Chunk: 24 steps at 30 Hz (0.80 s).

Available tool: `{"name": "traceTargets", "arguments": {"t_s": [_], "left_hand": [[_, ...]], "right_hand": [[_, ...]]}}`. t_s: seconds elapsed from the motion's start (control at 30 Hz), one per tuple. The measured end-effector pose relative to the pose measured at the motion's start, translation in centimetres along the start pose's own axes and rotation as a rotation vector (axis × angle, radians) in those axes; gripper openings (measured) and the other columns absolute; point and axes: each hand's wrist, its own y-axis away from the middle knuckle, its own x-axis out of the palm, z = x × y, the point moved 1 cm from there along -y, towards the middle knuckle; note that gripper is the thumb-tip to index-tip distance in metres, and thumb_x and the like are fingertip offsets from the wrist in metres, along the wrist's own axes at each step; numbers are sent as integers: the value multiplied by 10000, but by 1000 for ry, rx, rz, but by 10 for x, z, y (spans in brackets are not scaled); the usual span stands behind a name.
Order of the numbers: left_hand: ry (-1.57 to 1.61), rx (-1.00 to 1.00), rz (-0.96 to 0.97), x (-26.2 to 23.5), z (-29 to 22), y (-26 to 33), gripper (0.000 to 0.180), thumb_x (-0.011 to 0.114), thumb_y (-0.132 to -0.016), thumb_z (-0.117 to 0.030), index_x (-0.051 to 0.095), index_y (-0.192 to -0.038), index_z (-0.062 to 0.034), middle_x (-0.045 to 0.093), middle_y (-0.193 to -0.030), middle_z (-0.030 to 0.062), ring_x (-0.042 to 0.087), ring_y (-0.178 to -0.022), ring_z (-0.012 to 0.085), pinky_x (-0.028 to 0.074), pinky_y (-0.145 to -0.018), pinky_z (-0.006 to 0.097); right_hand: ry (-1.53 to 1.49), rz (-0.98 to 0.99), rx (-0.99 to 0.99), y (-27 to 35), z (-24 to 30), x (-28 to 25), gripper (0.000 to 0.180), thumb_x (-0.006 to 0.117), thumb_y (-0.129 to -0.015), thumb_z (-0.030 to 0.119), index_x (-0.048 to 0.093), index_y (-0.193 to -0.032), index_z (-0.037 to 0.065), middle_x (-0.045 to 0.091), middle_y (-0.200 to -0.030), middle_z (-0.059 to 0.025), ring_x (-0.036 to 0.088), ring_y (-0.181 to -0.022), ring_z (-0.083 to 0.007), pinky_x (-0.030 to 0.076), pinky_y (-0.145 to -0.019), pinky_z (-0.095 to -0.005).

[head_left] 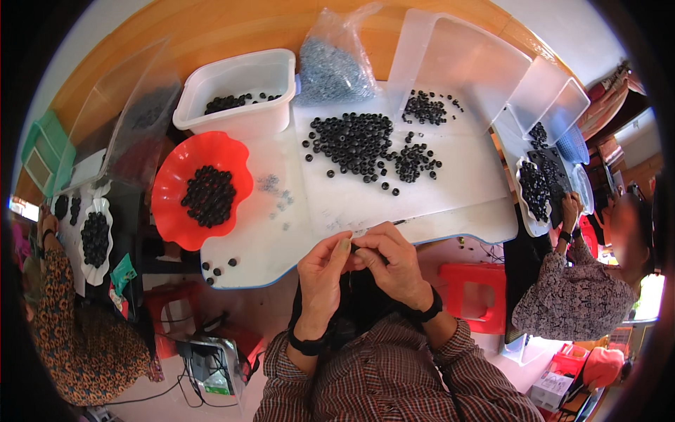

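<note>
My left hand [320,276] and my right hand [398,266] meet just in front of the near edge of the white table [450,219]. Thumbs and fingertips are pinched together around something small, mostly hidden; a bit of dark shows between them. Beyond my hands lies a large heap of small round black parts [351,144], like thick rings or caps, with a smaller pile [415,162] of tinier ones at its right. To the left, a red wavy-rimmed bowl [167,184] holds more black parts [209,197]. A thin dark tool [399,222] lies at the table edge.
At the back stand a white tub [271,116] with black parts and a clear bag [336,70] of small grey-blue pieces. Translucent bins [471,67] lie tipped at the right. People work at both sides [583,295]. A red stool [478,295] stands below the table.
</note>
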Motion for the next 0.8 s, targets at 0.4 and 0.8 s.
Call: {"name": "traceTargets", "arguments": {"t_s": [0.4, 0.8], "left_hand": [[148, -38, 140, -11, 4, -4, 254, 600, -968, -96, 626, -1160, 69, 689, -951, 136, 678, -785, 154, 616, -735, 327], [317, -75, 211, -18, 10, -3, 226, 574, -982, -97, 633, -1141, 51, 685, -946, 120, 629, -741, 113, 619, -718, 336]], "right_hand": [[-90, -49, 25, 8, 2, 0, 184, 609, -906, -38, 670, -1074, 3, 618, -963, -102, 643, -815, -176, 536, -695, -272], [-288, -136, 164, 10, 1, 9, 177, 618, -906, -32, 689, -1059, 20, 620, -937, -53, 587, -768, -95, 456, -646, -212]]}}
